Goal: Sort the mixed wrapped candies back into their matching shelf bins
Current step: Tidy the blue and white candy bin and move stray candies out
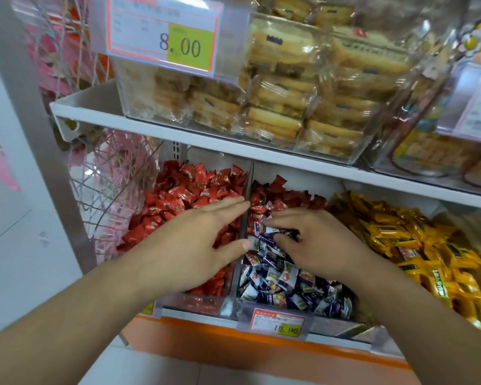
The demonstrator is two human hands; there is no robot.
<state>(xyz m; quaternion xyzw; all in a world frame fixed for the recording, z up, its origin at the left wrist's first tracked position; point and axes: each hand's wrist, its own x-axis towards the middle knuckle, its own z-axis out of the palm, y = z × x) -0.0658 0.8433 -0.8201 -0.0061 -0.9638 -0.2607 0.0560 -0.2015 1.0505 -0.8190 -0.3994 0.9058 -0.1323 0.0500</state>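
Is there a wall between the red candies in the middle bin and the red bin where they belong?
Yes. A clear divider stands between the middle bin's red candies and the red bin; they must be lifted over it.

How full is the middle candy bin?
Nearly full: the middle bin holds dark blue candies in front and red candies behind.

At 11 o'clock above my hands, the big price tag [164, 33] on the upper clear bin [233, 107] reads 8.00 on its yellow-green patch. At 6 o'clock, the small price tag [275, 324] on the front of the middle candy bin [331, 326] reads 19.90. The other print on both tags, and on the wrappers, I cannot read.
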